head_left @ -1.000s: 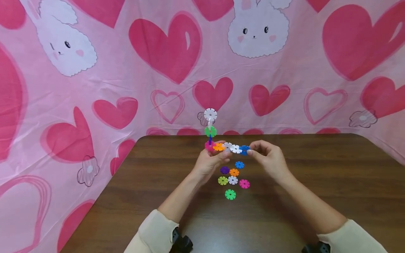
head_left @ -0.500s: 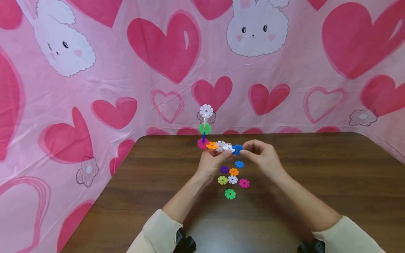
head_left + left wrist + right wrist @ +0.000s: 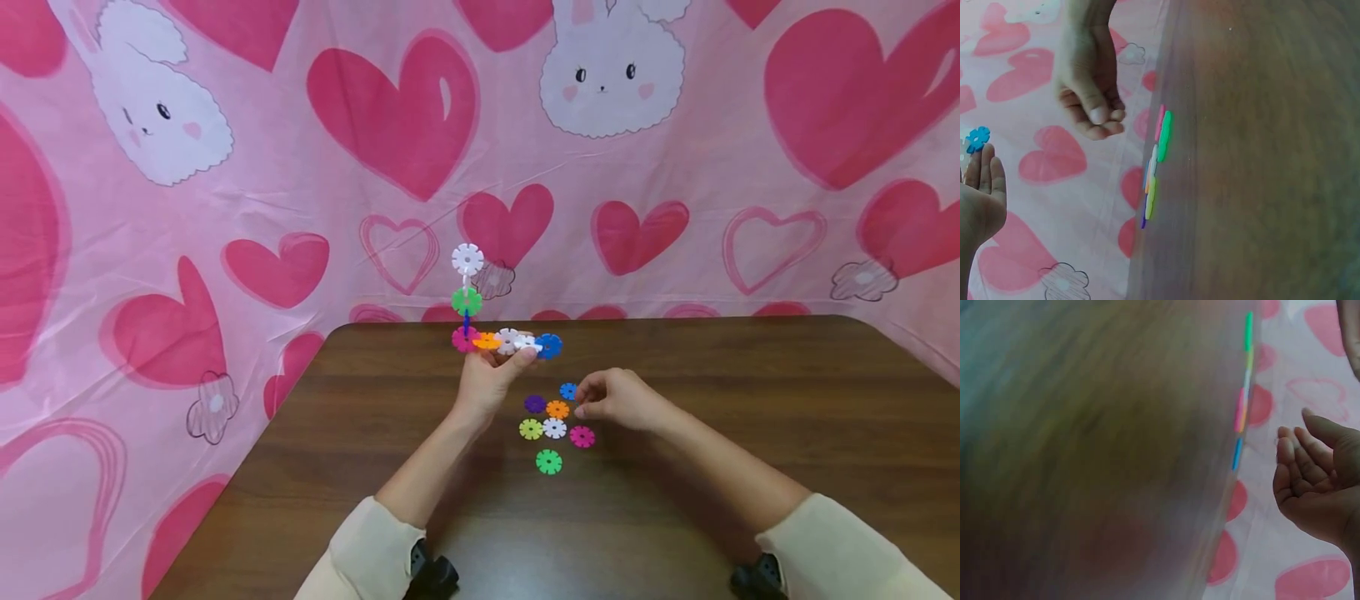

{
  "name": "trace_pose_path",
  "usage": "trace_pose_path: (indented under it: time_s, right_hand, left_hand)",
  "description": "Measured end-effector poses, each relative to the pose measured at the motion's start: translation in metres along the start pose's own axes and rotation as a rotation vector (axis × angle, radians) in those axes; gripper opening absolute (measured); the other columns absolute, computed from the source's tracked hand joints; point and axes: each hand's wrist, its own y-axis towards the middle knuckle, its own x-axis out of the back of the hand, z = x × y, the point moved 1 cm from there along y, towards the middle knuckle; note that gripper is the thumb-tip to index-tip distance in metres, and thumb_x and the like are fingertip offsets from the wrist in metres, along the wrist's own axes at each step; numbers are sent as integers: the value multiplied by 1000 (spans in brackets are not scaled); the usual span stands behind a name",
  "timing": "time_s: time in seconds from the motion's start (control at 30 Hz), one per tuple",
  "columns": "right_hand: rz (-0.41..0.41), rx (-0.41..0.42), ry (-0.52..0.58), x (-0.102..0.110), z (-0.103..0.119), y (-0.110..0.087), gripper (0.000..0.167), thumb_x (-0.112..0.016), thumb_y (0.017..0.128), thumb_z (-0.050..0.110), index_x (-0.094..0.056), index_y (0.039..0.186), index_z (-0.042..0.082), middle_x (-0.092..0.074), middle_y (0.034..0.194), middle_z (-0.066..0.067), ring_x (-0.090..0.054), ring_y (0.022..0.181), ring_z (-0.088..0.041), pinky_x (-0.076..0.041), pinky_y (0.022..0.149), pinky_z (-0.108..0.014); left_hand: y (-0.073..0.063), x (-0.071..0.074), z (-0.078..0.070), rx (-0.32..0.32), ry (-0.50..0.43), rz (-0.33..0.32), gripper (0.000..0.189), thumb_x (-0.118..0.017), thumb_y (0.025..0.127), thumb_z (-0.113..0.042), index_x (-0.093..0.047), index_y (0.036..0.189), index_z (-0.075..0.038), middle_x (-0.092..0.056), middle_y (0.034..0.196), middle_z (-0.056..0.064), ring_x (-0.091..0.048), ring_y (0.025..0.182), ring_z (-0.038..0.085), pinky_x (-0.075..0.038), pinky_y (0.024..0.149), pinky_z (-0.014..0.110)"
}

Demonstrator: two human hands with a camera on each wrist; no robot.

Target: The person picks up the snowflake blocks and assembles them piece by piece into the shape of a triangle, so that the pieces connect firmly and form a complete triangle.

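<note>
In the head view my left hand (image 3: 483, 390) grips a chain of slotted plastic discs from below, thumb on its white part. The chain runs from a pink disc (image 3: 461, 340) through orange and white to a blue disc (image 3: 551, 346) at the right end. A column rises from the pink end, with a green disc (image 3: 467, 302) and a white disc (image 3: 468, 259) on top. My right hand (image 3: 626, 400) hovers beside a loose blue disc (image 3: 567, 391), fingers loosely bent. In the right wrist view nothing shows between its thumb and fingers (image 3: 1286, 450).
Loose discs lie on the wooden table (image 3: 337, 450): purple (image 3: 535, 404), orange (image 3: 557, 409), yellow-green (image 3: 530, 429), white (image 3: 555, 427), pink (image 3: 582, 437) and green (image 3: 549, 462). A pink heart-patterned cloth (image 3: 390, 108) hangs behind the table's far edge.
My right hand has let go of the chain's blue end disc and come down toward the loose discs. The left hand has carried the chain a little to the left.
</note>
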Motion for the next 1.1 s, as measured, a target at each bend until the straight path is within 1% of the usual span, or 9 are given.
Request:
trace_pose_path:
  time_s: [0.03,0.13,0.23,0.37,0.47,0.63,0.7,0.9,1.1]
  right_hand:
    - [19,-5,-24,-1,-2,0,13,-72,80,11,-67,86,2,-63,72,2,-54,66,-13,-48,63,-29]
    - [55,-19,-76,-2,-7,1,14,-74,78,13,-68,86,4,-62,70,5,-53,64,-11,-46,61,-28]
    - [92,-35,-111,-6,-11,1,18,-76,75,15,-68,87,5,-59,66,5,-51,61,-11,-43,57,-26]
    - [150,-9,-180,-11,-12,0,22,-80,72,18,-67,86,7,-55,65,6,-47,60,-10,-41,54,-24]
    - [164,24,-238,-15,-11,0,22,-82,69,20,-66,81,9,-53,65,7,-46,62,-10,-41,56,-24]
    - [165,12,-261,-18,-8,0,23,-83,67,15,-61,75,12,-51,65,6,-45,62,-11,-40,57,-25]
    - [151,18,-264,-17,-8,0,24,-83,67,13,-60,73,12,-50,65,6,-45,62,-11,-40,56,-25]
    - [51,73,-224,-12,-8,-2,20,-76,72,2,-59,68,12,-52,61,8,-45,58,-8,-41,52,-24]
    - [-82,28,-89,-2,-3,-5,5,-72,78,4,-68,78,7,-61,67,5,-50,61,-11,-44,53,-25]
  left_hand:
    - [0,0,0,5,7,-4,29,-70,82,-14,-60,99,7,-69,82,5,-66,79,21,-50,82,35]
    - [0,0,1,0,11,-5,33,-72,81,-18,-59,98,8,-69,83,6,-66,77,16,-50,81,34]
    - [1,0,2,-18,-3,0,38,-73,79,-24,-60,97,7,-69,82,6,-66,76,15,-50,82,35]
    - [2,-1,2,-46,-43,26,39,-73,79,-27,-61,98,5,-69,82,3,-66,76,14,-48,84,43]
    - [2,-2,3,-52,-58,33,40,-74,78,-28,-61,99,4,-69,82,1,-66,76,14,-48,85,45]
    - [1,-1,4,-40,-42,22,47,-74,75,-33,-60,98,6,-69,82,3,-66,77,15,-50,82,37]
    - [1,0,4,-33,-36,16,49,-74,74,-34,-60,98,6,-69,82,5,-66,78,16,-50,82,36]
    - [0,4,6,-24,-28,11,45,-73,77,-31,-60,97,7,-69,82,5,-66,75,13,-45,87,49]
    - [0,6,6,-20,-30,20,26,-67,85,-11,-59,100,8,-69,83,5,-66,77,16,-45,87,50]
